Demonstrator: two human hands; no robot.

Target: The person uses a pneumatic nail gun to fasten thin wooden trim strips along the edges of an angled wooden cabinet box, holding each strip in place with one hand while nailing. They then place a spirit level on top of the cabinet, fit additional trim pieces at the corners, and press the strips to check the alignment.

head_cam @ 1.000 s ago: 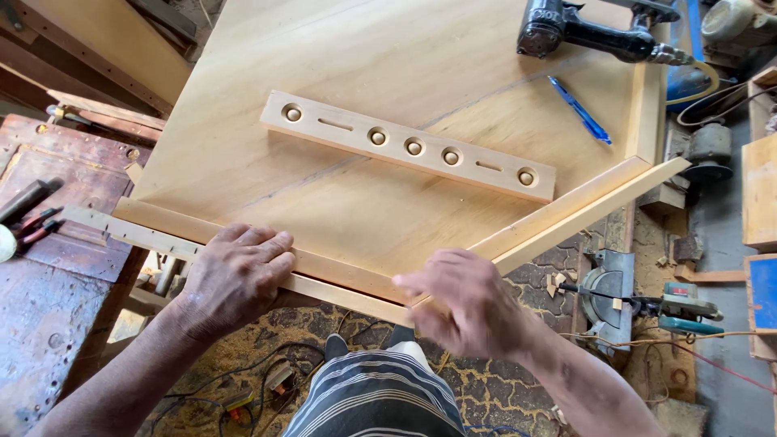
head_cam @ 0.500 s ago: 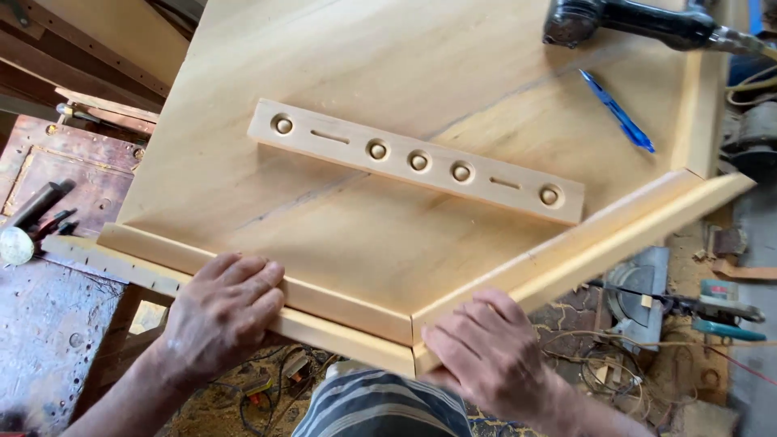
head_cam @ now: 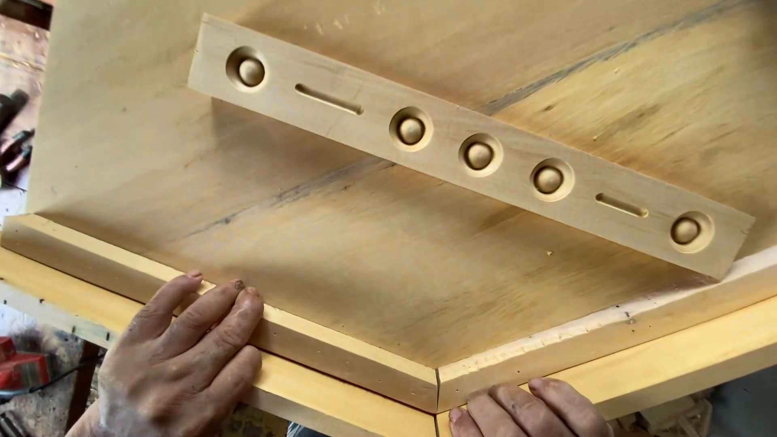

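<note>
A large pale wooden panel [head_cam: 388,243] fills the view, edged with moulding strips that meet in a mitred corner [head_cam: 438,388] at the bottom. My left hand [head_cam: 182,364] lies flat on the left moulding strip [head_cam: 324,356], fingers pressing its top. My right hand [head_cam: 526,411] shows only its fingers at the bottom edge, resting on the right moulding strip [head_cam: 647,348] just beside the corner joint. Across the panel lies a wooden bar [head_cam: 453,142] with several round knobs set in recesses and two slots.
Dark tool handles [head_cam: 12,137] lie on the bench at the far left. A red object [head_cam: 20,368] sits low at the left edge under the panel. The bench surface [head_cam: 20,48] shows at the top left.
The view has closed in on the mitred corner. The drill and blue pen have left the view. Both hands stay on the moulding strips on either side of the joint.
</note>
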